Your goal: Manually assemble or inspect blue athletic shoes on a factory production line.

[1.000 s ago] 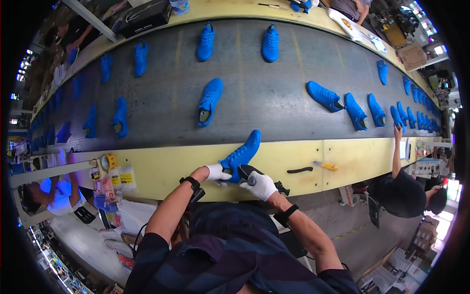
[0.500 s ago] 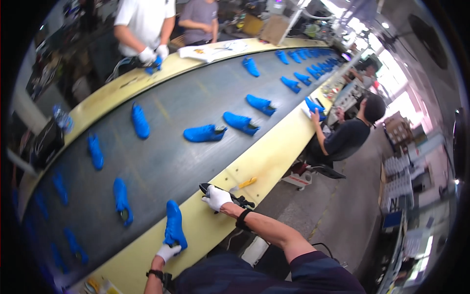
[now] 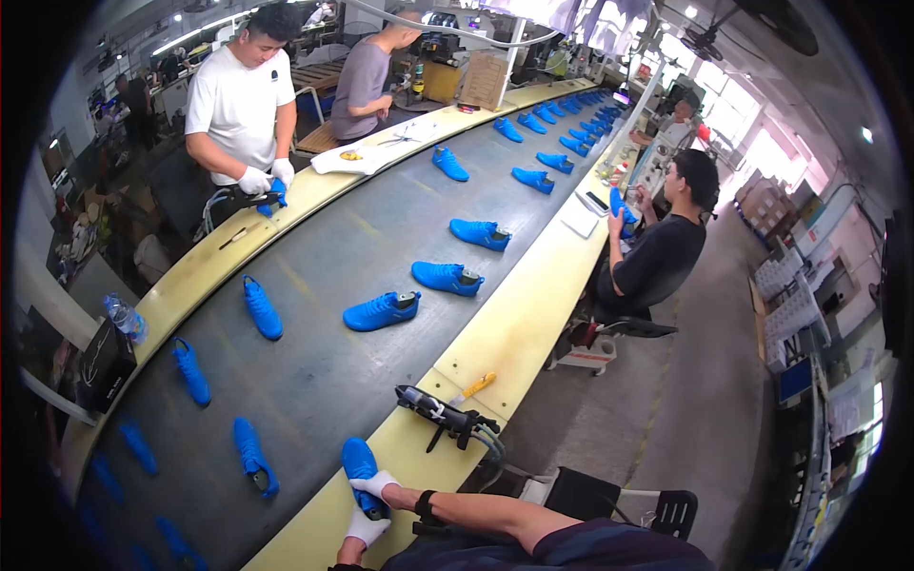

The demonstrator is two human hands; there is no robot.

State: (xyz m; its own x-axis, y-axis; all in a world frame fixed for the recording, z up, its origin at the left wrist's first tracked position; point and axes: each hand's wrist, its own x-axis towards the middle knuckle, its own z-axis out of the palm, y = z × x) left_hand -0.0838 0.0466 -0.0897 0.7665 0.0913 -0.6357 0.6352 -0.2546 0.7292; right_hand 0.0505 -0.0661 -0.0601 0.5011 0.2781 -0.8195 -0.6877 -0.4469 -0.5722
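Observation:
A blue sneaker point(image 3: 358, 459) points away from me at the near edge of the yellow ledge. My left hand point(image 3: 366, 526), white-gloved, grips it at the heel. From the right, my right hand point(image 3: 374, 484), gloved too, holds its side near the ankle opening; some fingers of both hands are hidden. To the right of my hands lies a black handheld tool point(image 3: 440, 411) with hoses trailing off the ledge edge. Just beyond it rests a slim tool with a yellow handle point(image 3: 476, 385).
A grey conveyor belt point(image 3: 314, 381) carries several blue shoes beyond the ledge. Across it, a gloved person point(image 3: 243, 105) works on a shoe beside another person point(image 3: 360, 90). To the right sits a person point(image 3: 671, 228) holding a shoe. A black chair point(image 3: 581, 495) stands near me.
My right hand has let go of the black tool and moved left onto the sneaker. The tool now lies on the ledge. My view has tilted up.

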